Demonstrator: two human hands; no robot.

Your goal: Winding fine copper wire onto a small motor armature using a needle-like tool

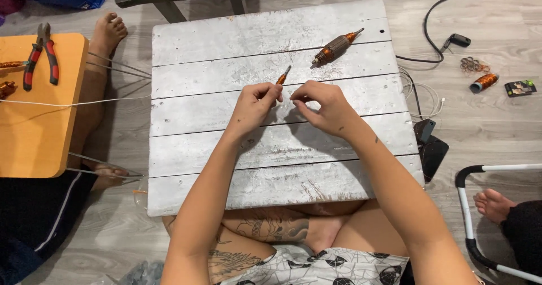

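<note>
Whitewashed planks form the low table (271,144) I see in the head view. On its far side lies a copper-wound rotor (335,48), well apart from both hands. To the left stands an orange table (39,127) carrying red-handled pliers (40,56); on the floor to the right I note a copper wire spool (484,82) and a black cable (446,19). Nothing blocks my sight of the hands. The left hand (254,107) pinches a small copper-wound piece (283,75) between thumb and fingertips (tip pointing away). The right hand (324,107) has its fingers curled narrowly, thumb meeting forefinger; whether it grips anything, I cannot tell.
</note>
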